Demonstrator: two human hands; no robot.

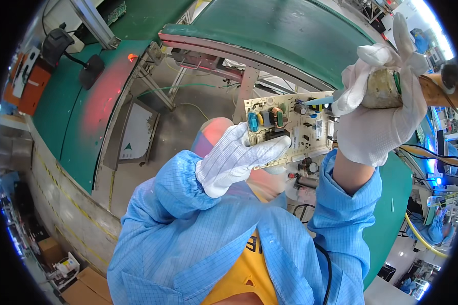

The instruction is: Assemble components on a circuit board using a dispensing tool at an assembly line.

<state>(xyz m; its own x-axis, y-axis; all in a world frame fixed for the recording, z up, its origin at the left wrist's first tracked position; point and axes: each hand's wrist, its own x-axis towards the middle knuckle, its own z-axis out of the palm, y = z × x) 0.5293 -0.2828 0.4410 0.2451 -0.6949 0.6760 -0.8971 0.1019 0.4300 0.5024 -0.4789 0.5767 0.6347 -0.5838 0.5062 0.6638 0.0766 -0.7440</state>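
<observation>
Beige circuit board (299,127) pinched in the gloved left hand (241,155); right hand (375,124) grips a pale-blue pointed tool (319,101).
Steady support should keep the tip off neighbouring components (278,118).

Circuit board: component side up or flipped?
Component side up: the circuit board shows its copper-coloured coil and blue component to the camera, with the gloved left hand overlapping that face.

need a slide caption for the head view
Gloved left hand holds a populated circuit board; gloved right hand points a light-blue tip at it.
</observation>
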